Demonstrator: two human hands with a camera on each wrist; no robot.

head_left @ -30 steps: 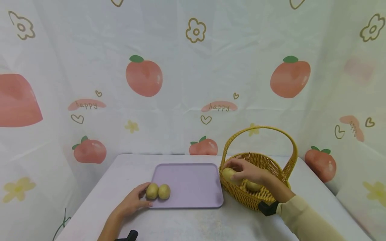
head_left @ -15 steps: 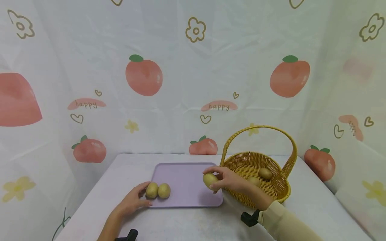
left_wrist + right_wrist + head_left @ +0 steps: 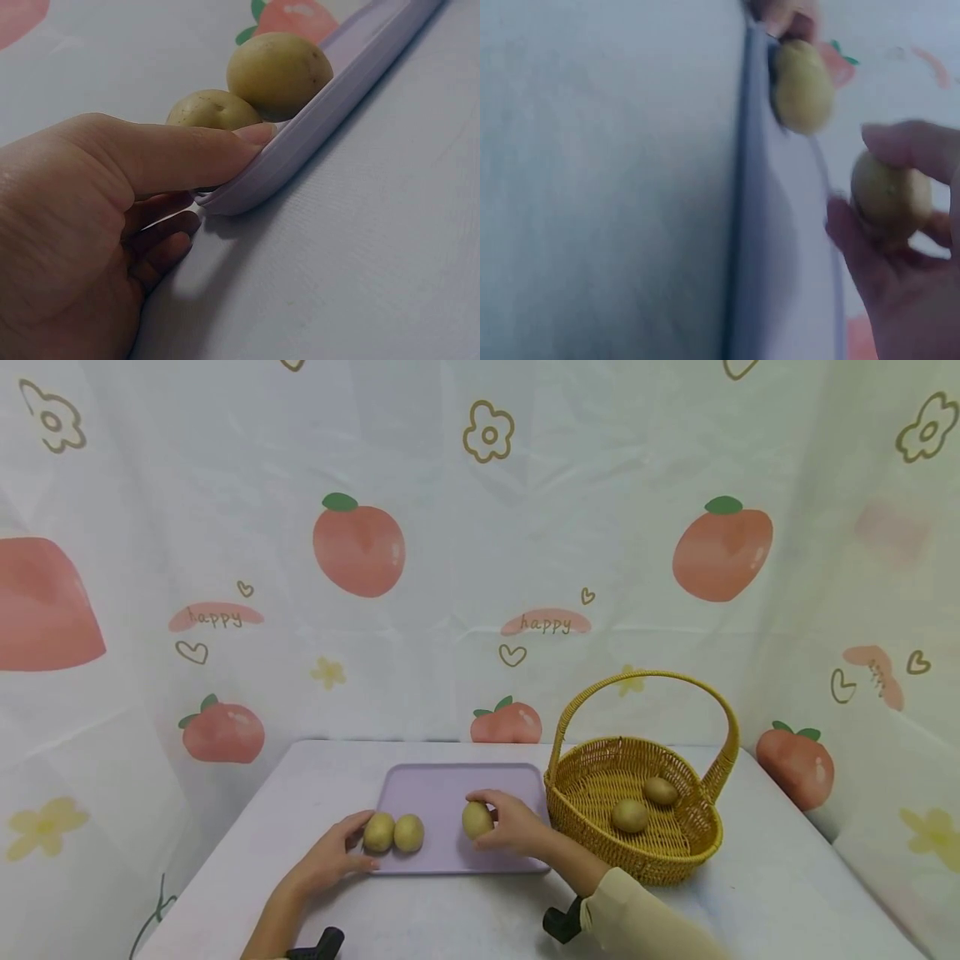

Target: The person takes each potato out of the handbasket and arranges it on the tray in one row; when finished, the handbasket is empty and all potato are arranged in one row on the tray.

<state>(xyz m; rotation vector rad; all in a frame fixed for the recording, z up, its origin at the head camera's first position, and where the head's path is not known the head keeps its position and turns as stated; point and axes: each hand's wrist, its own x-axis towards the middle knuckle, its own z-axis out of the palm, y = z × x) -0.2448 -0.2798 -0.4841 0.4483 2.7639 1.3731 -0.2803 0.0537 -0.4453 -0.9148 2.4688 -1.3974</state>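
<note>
My right hand (image 3: 517,827) grips a yellow potato (image 3: 477,820) between thumb and fingers, over the right half of a lilac tray (image 3: 450,785). The right wrist view, partly blurred, shows the gripped potato (image 3: 891,195) held above the tray. At the tray's front left corner, my left hand (image 3: 330,858) holds the edge; its thumb lies on the rim in the left wrist view, with other fingers curled beside the corner. Two potatoes, a left one (image 3: 378,833) and a right one (image 3: 408,833), lie side by side on the tray by that hand.
Right of the tray stands a yellow wicker basket (image 3: 585,822) with a tall arched handle (image 3: 645,674). Inside lie two more potatoes, one nearer (image 3: 630,816) and one farther back (image 3: 661,791). A patterned cloth (image 3: 450,568) hangs behind the white table (image 3: 420,918).
My right hand has carried the potato leftward from the basket to above the tray. The left hand and the two potatoes on the tray stay in place.
</note>
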